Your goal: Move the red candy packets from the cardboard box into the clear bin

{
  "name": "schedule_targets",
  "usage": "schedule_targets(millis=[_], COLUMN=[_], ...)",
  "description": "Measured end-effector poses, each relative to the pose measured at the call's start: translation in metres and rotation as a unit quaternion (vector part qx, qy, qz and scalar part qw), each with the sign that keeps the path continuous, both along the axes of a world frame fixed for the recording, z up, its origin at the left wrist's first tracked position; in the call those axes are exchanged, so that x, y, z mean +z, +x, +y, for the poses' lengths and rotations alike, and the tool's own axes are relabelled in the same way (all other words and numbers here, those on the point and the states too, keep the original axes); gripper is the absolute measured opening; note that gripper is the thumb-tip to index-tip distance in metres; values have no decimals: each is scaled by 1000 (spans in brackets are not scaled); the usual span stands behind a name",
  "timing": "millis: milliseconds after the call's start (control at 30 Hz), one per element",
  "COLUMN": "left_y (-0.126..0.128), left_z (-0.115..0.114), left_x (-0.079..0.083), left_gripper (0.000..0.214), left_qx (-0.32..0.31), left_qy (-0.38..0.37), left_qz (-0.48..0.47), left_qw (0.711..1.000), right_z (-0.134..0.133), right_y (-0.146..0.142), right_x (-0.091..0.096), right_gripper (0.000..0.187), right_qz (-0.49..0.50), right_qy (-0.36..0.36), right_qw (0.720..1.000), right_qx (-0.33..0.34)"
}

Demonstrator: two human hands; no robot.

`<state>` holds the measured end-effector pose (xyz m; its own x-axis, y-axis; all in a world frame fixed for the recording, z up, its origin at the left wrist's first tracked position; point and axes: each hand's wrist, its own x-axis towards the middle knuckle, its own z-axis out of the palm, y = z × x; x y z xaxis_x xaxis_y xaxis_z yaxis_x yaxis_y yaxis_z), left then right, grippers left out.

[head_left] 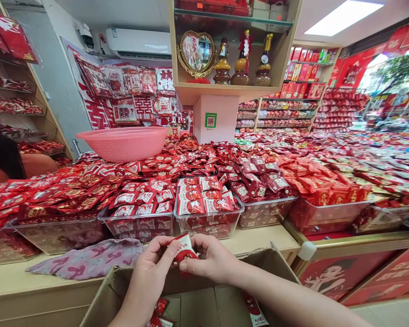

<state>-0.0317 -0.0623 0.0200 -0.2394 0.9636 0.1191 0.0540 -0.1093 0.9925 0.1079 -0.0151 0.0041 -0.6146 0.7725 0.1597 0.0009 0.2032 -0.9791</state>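
Note:
A small red and white candy packet (185, 247) is held between my two hands, above an open cardboard box (204, 297). My left hand (158, 261) grips its left side, thumb on the front face. On the right side, my right hand (209, 259) pinches it with thumb and fingers. Inside the box, a red and white packet (254, 311) lies at the right, and a few red packets (160, 311) are at the left, partly behind my left wrist. Just beyond my hands stands a clear plastic bin (207, 222) filled with similar red and white packets.
Clear bins of red packets line the counter, among them one (136, 222) at left and one (267, 211) at right. A pink cloth (92, 259) lies on the counter edge. A pink basket (122, 143) rests on the heap. Another person (3, 156) is at the far left.

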Motion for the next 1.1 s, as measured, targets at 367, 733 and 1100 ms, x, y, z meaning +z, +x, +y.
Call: schedule_targets(millis=[367,733,1100], left_y=[4,-13,-32], left_z=[-3,3,22], left_x=[7,-1,-23], left_gripper=[24,28,26], left_qx=[-24,30,28], left_qy=[-39,17,-7], left_qz=[-39,-31,72], left_qw=[998,999,997], right_z=[1,26,140], right_y=[3,18,65], right_x=[5,47,80], right_gripper=[31,21,19], right_qz=[21,95,-271], right_qy=[-5,70,178], right_qw=[1000,984,917], right_qx=[12,-133,-230])
